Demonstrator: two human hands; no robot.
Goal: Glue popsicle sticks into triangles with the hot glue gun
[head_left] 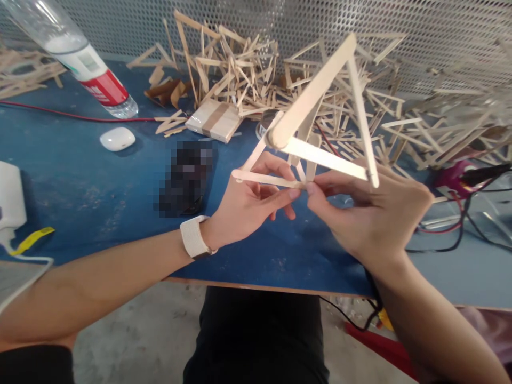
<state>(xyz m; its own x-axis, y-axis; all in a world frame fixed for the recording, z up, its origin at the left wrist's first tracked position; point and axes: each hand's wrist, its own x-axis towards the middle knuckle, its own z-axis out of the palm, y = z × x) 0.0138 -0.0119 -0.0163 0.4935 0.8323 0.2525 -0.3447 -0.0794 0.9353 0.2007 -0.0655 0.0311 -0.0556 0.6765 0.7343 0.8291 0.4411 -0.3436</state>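
Observation:
A frame of popsicle sticks (320,90), joined at their ends into triangles, is held up above the blue table. My left hand (260,197), with a white band on its wrist, pinches a lower stick close to its right end. Right beside it, my right hand (356,205) pinches the same joint between thumb and finger. The fingertips of both hands almost meet there. One large triangle of the frame rises over my right hand and partly covers it. Some of my right fingers are hidden behind the sticks.
Behind the hands lies a heap of loose and joined sticks (240,74) against a perforated metal panel (132,26). A wrapped stick bundle (215,120), a water bottle (88,69), a white case (117,139) and a blurred dark object (186,178) are on the blue table (96,208). Cables (444,248) run at right.

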